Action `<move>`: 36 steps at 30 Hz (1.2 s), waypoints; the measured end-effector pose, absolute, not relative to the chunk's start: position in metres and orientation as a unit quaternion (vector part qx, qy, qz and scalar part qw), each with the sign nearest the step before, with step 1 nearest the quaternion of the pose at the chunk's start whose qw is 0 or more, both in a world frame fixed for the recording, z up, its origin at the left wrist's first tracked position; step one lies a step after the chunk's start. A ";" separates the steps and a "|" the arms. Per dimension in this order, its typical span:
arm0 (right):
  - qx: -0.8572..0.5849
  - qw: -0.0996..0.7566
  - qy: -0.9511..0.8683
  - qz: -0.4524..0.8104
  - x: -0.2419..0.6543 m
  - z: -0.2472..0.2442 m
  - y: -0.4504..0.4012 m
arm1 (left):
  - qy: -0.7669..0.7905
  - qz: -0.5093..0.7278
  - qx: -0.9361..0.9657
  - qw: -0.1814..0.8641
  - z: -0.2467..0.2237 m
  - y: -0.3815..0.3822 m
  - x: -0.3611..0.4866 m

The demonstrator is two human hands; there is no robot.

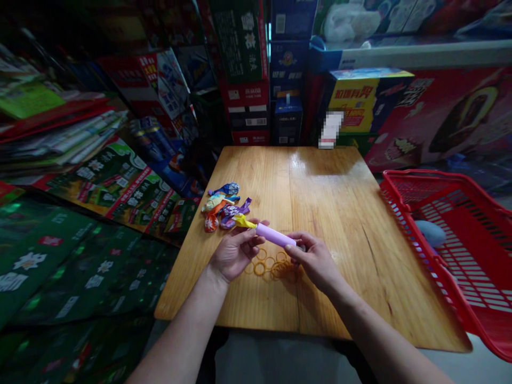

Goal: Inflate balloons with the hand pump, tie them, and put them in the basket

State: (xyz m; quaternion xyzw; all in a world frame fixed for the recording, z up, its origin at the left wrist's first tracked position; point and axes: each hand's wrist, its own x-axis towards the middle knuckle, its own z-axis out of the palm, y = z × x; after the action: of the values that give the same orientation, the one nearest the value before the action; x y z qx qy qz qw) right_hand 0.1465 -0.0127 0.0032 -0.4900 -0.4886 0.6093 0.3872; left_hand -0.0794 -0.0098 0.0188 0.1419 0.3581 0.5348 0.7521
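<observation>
The left hand (236, 253) is curled, its fingers closed around the end of a pale purple tube (276, 235) where a yellow balloon (245, 222) sits. The right hand (314, 261) pinches the tube's other end between thumb and fingers. The tube lies roughly level, held in the air above the table (340, 213) between both hands, with the yellow balloon sticking out to the left, its limp body uninflated.

Loose orange rubber bands (270, 265) lie scattered on the table directly under the hands. Just left of the yellow balloon is a small heap of deflated balloons (222, 208) in blue, purple, orange and yellow, near but not touching the left hand.

A red plastic basket (416, 178) sits right of the table, with a pale blue object (430, 233) inside. Behind the table are stacked cardboard cartons (248, 101) and a yellow-and-blue box (370, 98), with a blurred white label (330, 129) at the table's far edge. Flattened printed packaging (120, 186) is piled to the left.
</observation>
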 end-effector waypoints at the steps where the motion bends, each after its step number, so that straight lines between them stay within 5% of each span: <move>1: -0.492 0.387 -0.487 0.609 0.146 0.004 -0.012 | 0.358 0.542 0.137 0.747 0.018 -0.009 -0.076; 7: -0.489 0.388 -0.444 0.644 0.148 0.006 -0.004 | 0.359 0.607 0.092 0.703 0.018 0.000 -0.067; 13: -0.352 0.517 -0.259 0.736 0.177 0.020 0.013 | 0.308 0.690 0.090 0.649 0.033 0.014 -0.093; 25: -0.302 0.465 -0.154 0.818 0.157 0.018 -0.005 | 0.291 0.611 0.106 0.729 0.015 -0.010 -0.052; 36: -0.296 0.533 -0.209 0.764 0.182 0.022 0.007 | 0.293 0.663 0.130 0.676 0.026 0.000 -0.074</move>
State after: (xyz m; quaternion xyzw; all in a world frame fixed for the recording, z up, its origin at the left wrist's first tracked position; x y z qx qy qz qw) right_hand 0.1818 0.0070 0.0221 -0.2962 -0.2088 0.7643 0.5335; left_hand -0.0742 0.0004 0.0263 0.1301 0.2932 0.6632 0.6763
